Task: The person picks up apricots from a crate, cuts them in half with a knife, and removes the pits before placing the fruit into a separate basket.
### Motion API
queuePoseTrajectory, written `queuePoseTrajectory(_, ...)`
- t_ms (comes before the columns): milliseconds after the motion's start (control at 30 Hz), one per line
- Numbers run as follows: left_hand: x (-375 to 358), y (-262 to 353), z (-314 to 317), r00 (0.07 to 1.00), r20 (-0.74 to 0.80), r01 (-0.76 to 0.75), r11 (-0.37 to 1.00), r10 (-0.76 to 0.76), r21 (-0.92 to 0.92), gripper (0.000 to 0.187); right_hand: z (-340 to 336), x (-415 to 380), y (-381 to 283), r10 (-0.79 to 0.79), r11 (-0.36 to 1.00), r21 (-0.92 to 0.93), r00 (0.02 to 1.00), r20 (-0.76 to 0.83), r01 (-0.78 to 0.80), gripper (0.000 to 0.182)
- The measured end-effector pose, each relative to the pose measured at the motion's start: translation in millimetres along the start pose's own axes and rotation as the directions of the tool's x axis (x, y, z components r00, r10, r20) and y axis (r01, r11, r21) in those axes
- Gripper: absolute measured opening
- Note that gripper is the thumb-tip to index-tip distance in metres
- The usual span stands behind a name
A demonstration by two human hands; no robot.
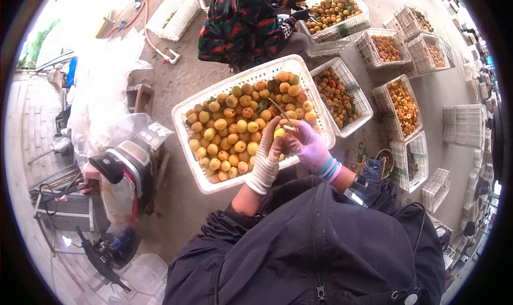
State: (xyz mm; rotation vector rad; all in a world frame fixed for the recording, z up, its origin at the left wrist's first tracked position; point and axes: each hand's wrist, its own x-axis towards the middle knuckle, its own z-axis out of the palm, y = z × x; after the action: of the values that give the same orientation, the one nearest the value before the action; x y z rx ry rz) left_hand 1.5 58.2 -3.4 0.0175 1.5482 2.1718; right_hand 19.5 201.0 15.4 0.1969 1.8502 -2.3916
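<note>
My left hand (266, 161), in a whitish glove with bare fingertips, is closed around a yellow-orange apricot (279, 133). My right hand (311, 148), in a lilac glove with turquoise cuff bands, meets it and grips a slim knife-like tool (278, 109). The tool's pale end shows between the fingers, and its thin, slightly curved length points up and left. Where it touches the apricot is hidden by my fingers. Both hands are over the near right side of a white plastic crate (188, 165) full of apricots (233, 128).
Across from me, a person in a patterned jacket (235, 27) works over another apricot crate (342, 27). To the right stand a crate of darker fruit (350, 124) and a crate of split orange fruit (398, 133). A scooter (125, 171) is at left.
</note>
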Motion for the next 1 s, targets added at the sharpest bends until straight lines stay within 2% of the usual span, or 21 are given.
queuePoseTrajectory(67, -4, 4, 1, 0.999, -0.020, -0.027, 0.999, 0.028, 0.031, 0.057, 7, -3, -11, 0.122, 0.984, 0.126, 0.992, 0.039, -0.126, 0.039)
queuePoseTrajectory(133, -9, 7, 6, 0.999, -0.003, -0.054, 0.997, 0.054, -0.063, 0.060, 10, -3, -4, 0.092, 0.982, 0.161, 0.995, 0.026, -0.095, 0.036)
queuePoseTrajectory(167, -10, 5, 7, 0.999, -0.002, -0.052, 0.997, 0.052, -0.063, 0.060, 10, -3, -3, -0.106, 0.987, -0.118, 0.994, -0.001, 0.106, 0.034)
queuePoseTrajectory(200, -8, 0, 9, 0.999, -0.028, -0.046, 0.988, 0.042, -0.145, 0.057, 10, -2, -2, -0.300, 0.876, -0.387, 0.953, 0.030, 0.288, 0.032)
queuePoseTrajectory(233, -6, -2, 12, 0.998, -0.055, -0.041, 0.974, 0.029, -0.224, 0.054, 14, -5, -24, -0.315, 0.753, -0.588, 0.946, 0.069, 0.294, 0.030)
queuePoseTrajectory(300, -5, -2, 10, 0.998, -0.045, 0.021, 0.905, -0.044, -0.426, 0.048, 15, -6, -24, -0.319, 0.752, -0.580, 0.943, 0.098, 0.314, 0.031)
queuePoseTrajectory(333, -3, -2, 6, 0.998, -0.039, 0.025, 0.905, -0.046, -0.425, 0.048, 15, -7, -25, -0.324, 0.746, -0.576, 0.937, 0.126, 0.336, 0.032)
queuePoseTrajectory(367, 1, -6, 2, 0.995, -0.009, 0.086, 0.871, -0.103, -0.485, 0.047, 14, -5, -28, -0.373, 0.661, -0.623, 0.904, 0.211, 0.418, 0.035)
queuePoseTrajectory(433, 6, -12, -2, 0.971, 0.045, 0.215, 0.783, -0.234, -0.583, 0.046, 11, -6, -27, -0.367, 0.662, -0.635, 0.911, 0.189, 0.398, 0.036)
queuePoseTrajectory(467, -1, 14, 9, 0.958, 0.049, 0.255, 0.762, -0.282, -0.595, 0.050, 10, -7, -25, -0.364, 0.665, -0.640, 0.916, 0.172, 0.384, 0.038)
queuePoseTrajectory(533, -1, 25, 8, 0.950, 0.011, 0.265, 0.786, -0.312, -0.558, 0.057, 10, -2, -8, -0.190, 0.969, -0.162, 0.982, -0.015, 0.185, 0.030)
queuePoseTrajectory(567, 4, 23, 6, 0.950, 0.027, 0.277, 0.794, -0.312, -0.542, 0.062, 0, -6, -10, 0.082, 0.995, 0.065, 0.996, -0.024, -0.080, 0.029)
queuePoseTrajectory(600, 4, 25, 7, 0.950, 0.033, 0.277, 0.793, -0.309, -0.543, 0.062, -9, -8, -13, 0.341, 0.899, 0.283, 0.940, 0.030, -0.335, 0.029)
queuePoseTrajectory(633, 2, 35, 13, 0.938, -0.007, 0.291, 0.797, -0.347, -0.529, 0.063, -8, -8, -14, 0.361, 0.860, 0.379, 0.932, 0.023, -0.342, 0.035)
queuePoseTrajectory(667, 0, 41, 15, 0.922, -0.048, 0.307, 0.801, -0.384, -0.514, 0.063, -9, -6, -16, 0.356, 0.863, 0.377, 0.934, 0.020, -0.337, 0.035)
queuePoseTrajectory(700, -1, 40, 14, 0.958, -0.013, 0.261, 0.890, -0.287, -0.374, 0.064, -10, -7, -20, 0.354, 0.825, 0.453, 0.934, 0.051, -0.338, 0.037)
queuePoseTrajectory(733, -2, 36, 8, 0.958, -0.005, 0.263, 0.890, -0.286, -0.373, 0.064, -10, -7, -24, 0.350, 0.781, 0.525, 0.933, 0.080, -0.338, 0.038)
queuePoseTrajectory(767, -2, 32, 0, 0.951, 0.047, 0.292, 0.833, -0.307, -0.471, 0.064, -11, -4, -20, 0.307, 0.783, 0.530, 0.943, 0.127, -0.327, 0.041)
queuePoseTrajectory(800, -2, 29, -5, 0.942, 0.101, 0.320, 0.764, -0.320, -0.561, 0.064, -12, -7, -21, 0.358, 0.798, 0.484, 0.928, 0.098, -0.359, 0.041)
queuePoseTrajectory(867, -2, 30, -2, 0.948, -0.004, 0.289, 0.863, -0.319, -0.414, 0.067, -12, -7, -16, 0.346, 0.810, 0.465, 0.932, 0.112, -0.357, 0.040)
queuePoseTrajectory(1000, -7, 16, -24, 0.960, 0.061, 0.272, 0.870, -0.272, -0.410, 0.063, -13, -5, -8, 0.362, 0.829, 0.446, 0.932, 0.030, -0.337, 0.039)
